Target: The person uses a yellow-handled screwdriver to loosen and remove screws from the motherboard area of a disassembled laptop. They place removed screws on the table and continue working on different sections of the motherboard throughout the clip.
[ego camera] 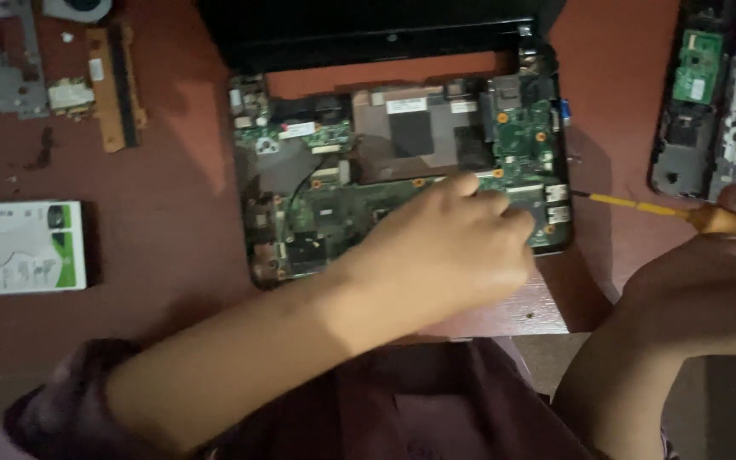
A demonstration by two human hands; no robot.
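- far left, top corner: loose bits on the reddish-brown desk (172, 213). There's a grey metal bracket (12, 60), a fan (78, 8) cut off by the top edge, and a tan strip w/ a dark connector (117, 85)
- below that, left edge: a hard drive (20, 247) lying flat, white & green label up, well apart from everything else
- middle: opened laptop base (402, 162) w/ the green motherboard (342, 213) exposed, black screen part (368, 34) behind it at the top
- left hand (453, 247) comes in from bottom left across the board, palm down, fingers curled loosely w/ tips touching the board's right half near the right edge. Can't tell if it's pinching anything, fingertips hide that
- just right of the laptop's side ports (558, 204): screwdriver (641, 207) w/ yellow shaft, lying roughly level, tip at the laptop's right edge
- right hand (726, 281) at the right edge of frame, clenched around the orange handle end of the screwdriver
- far right, top: another gutted laptop shell (709, 94) w/ a small green board inside, near but not touching the right hand
- bottom: person's dark maroon clothing, desk edge just under the left wrist
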